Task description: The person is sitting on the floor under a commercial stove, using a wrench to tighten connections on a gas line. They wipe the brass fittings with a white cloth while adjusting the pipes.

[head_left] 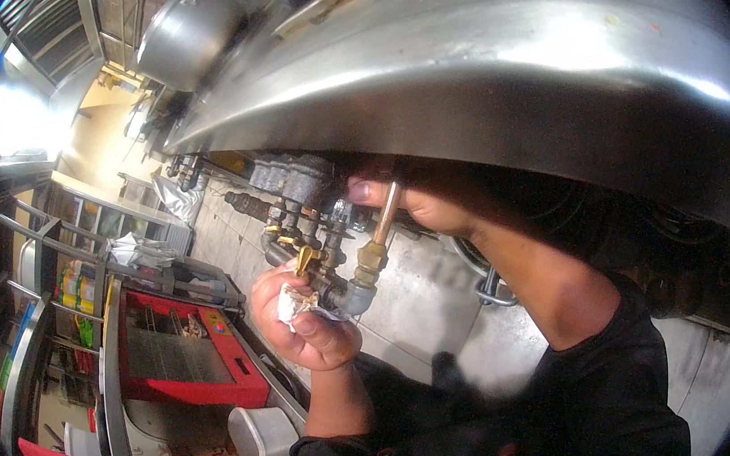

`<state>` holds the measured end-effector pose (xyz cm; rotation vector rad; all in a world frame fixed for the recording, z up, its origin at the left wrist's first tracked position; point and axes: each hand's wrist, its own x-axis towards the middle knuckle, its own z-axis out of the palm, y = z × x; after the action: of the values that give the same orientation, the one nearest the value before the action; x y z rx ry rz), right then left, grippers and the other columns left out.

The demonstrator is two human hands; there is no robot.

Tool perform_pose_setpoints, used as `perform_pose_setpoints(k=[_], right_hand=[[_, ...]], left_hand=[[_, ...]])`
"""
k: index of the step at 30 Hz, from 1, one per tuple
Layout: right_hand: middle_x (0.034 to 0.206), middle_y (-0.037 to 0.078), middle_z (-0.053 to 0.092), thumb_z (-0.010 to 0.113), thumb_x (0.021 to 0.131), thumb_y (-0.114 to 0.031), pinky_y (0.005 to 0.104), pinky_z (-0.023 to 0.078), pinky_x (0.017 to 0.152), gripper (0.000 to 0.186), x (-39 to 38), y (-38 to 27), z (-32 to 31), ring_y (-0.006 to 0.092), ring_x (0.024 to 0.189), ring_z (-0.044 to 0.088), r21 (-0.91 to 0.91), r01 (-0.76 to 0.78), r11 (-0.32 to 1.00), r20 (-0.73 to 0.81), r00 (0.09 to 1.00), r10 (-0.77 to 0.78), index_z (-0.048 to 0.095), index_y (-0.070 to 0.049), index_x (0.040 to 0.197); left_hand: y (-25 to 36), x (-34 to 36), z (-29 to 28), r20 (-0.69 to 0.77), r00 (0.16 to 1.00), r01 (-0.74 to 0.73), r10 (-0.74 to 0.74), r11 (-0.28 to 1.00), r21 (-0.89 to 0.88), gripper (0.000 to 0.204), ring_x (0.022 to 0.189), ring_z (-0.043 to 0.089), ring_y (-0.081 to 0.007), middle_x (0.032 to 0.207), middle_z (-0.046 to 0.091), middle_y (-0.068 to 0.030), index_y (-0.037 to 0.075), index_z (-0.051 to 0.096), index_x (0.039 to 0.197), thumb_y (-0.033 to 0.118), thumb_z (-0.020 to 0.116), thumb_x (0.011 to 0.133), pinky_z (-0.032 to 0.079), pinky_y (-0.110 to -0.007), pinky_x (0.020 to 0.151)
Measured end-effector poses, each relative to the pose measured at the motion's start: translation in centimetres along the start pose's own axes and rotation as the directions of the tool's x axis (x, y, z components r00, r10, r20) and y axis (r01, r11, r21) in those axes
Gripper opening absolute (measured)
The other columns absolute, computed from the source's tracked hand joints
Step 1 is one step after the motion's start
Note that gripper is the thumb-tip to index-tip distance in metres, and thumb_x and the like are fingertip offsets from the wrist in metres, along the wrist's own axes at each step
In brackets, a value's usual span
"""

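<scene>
My left hand (316, 341) is closed round a crumpled white cloth (293, 304), held against the lower end of a gas pipe assembly. Beside its fingers are a brass valve lever (305, 260) and a grey elbow fitting (357, 298). A brass union (370, 263) joins that elbow to an upright copper pipe (385, 213). My right hand (428, 210) reaches in behind the copper pipe, under the steel edge. One of its digits points left toward the dark fittings (334, 241); its other fingers are hidden.
A curved stainless steel counter (502, 127) overhangs both hands. To its left sits a large metal pot (187, 38). A red-framed glass cabinet (189, 352), a white container (262, 433) and metal shelving (49, 233) stand at lower left. Pale floor tiles (414, 310) lie below.
</scene>
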<state>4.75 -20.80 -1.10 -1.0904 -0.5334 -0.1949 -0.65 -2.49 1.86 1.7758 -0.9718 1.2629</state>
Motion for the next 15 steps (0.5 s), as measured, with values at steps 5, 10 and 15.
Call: perform_pose_setpoints(k=[5, 10, 15], right_hand=[[0.102, 0.008, 0.065, 0.064, 0.088, -0.01, 0.0306, 0.047, 0.091, 0.023, 0.1, 1.0, 0.9, 0.0169, 0.099, 0.06, 0.307, -0.03, 0.951, -0.02, 0.999, 0.038, 0.062, 0.0, 0.109], [0.105, 0.01, 0.065, 0.065, 0.085, -0.001, 0.0324, 0.048, 0.094, 0.025, 0.5, 2.2, 0.0, 0.0183, 0.102, 0.06, 0.51, -0.038, 0.859, 0.02, 0.999, 0.032, 0.061, 0.001, 0.11], [0.103, 0.01, 0.065, 0.066, 0.083, 0.001, 0.0327, 0.049, 0.092, 0.025, 1.0, 2.4, 0.5, 0.0182, 0.101, 0.061, 0.359, 0.01, 0.933, 0.039, 0.999, -0.026, 0.061, 0.0, 0.108]], left_hand=[[0.1, 0.1, 0.0, 0.007, 1.0, -0.001, 0.001, 1.0, -0.005, 0.041, 0.086, 0.053, -0.0271, 0.091, 0.053, -0.013, 0.0, 0.05, 0.094, 0.04, 0.039, 0.098, 0.044, -0.039, 0.081], [0.1, 0.0, 0.1, -0.005, 1.0, 0.007, -0.007, 1.0, -0.023, 0.041, 0.086, 0.053, -0.0269, 0.092, 0.053, -0.0129, 0.0, 0.05, 0.094, 0.039, 0.039, 0.098, 0.044, -0.039, 0.081], [0.1, -0.1, 0.1, -0.004, 1.0, 0.028, -0.028, 0.998, -0.054, 0.04, 0.086, 0.053, -0.0266, 0.092, 0.053, -0.0127, 0.0, 0.05, 0.095, 0.039, 0.04, 0.097, 0.044, -0.039, 0.081]])
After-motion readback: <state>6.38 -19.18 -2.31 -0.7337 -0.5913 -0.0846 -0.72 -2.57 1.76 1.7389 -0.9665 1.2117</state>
